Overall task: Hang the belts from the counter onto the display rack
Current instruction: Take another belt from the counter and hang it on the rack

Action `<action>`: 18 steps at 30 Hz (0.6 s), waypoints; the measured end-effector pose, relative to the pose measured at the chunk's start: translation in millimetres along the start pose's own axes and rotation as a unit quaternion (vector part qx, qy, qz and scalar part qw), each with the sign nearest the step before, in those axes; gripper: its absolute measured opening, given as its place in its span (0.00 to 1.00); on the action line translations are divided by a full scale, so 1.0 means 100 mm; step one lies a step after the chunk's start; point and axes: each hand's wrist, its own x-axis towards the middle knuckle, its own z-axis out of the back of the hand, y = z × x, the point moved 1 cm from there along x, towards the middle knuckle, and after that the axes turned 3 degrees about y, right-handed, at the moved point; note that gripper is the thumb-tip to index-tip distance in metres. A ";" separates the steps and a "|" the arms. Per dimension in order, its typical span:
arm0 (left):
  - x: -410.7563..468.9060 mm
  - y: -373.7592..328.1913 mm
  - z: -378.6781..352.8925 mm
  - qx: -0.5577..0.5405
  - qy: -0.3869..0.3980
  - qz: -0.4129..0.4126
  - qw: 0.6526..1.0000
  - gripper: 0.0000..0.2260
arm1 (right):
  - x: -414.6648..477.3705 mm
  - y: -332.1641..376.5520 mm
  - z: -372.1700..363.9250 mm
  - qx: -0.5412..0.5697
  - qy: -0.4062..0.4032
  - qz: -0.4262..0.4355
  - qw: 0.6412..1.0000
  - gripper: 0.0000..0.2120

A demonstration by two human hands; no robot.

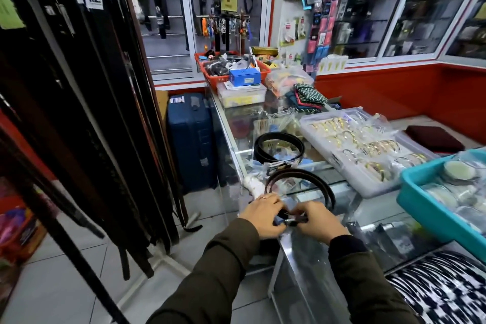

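1. Brown belt [302, 179] lies coiled at the near corner of the glass surface [368, 208]; its buckle end is between both hands at the surface edge.
2. Left hand [263, 212] has its fingers curled closed on the buckle end from the left; right hand [319, 218] pinches the same end from the right. Exact contact is partly hidden by the fingers.
3. Black belt [278, 148] lies coiled further back on the surface, untouched, with a tag near its front.
4. Display rack [86, 113] stands at left, apart from the surface, already loaded with many dark belts hanging down.
5. Progress, as a judgement: mid-task. Rack is well stocked; at least two belts remain on the surface, one in hand and not yet lifted, one waiting.
6. Containers: clear compartment tray [339, 123] to the right of the belts holds gold and silver bangles; teal bin [420, 208] at right holds round wrapped items, kind unclear; red basket [207, 71] at the far end holds dark packaged goods and a blue box [244, 76].
7. Blue suitcase [190, 139] stands on the floor between rack and surface.
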 end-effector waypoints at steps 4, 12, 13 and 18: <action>-0.11 0.09 0.00 -0.016 -0.037 -0.008 0.999 0.18 | -0.01 0.13 -0.03 -0.010 0.000 0.019 1.000 0.11; -0.40 0.41 0.15 -0.027 -0.083 0.035 0.996 0.13 | 0.07 0.54 -0.06 0.053 -0.051 0.095 0.993 0.07; -0.45 0.46 0.21 -0.030 -0.094 0.044 0.994 0.14 | 0.09 0.61 -0.04 0.060 -0.057 0.110 0.990 0.09; -0.72 0.70 0.60 -0.001 -0.135 0.057 0.989 0.14 | 0.12 1.01 0.11 0.137 0.024 0.174 0.975 0.15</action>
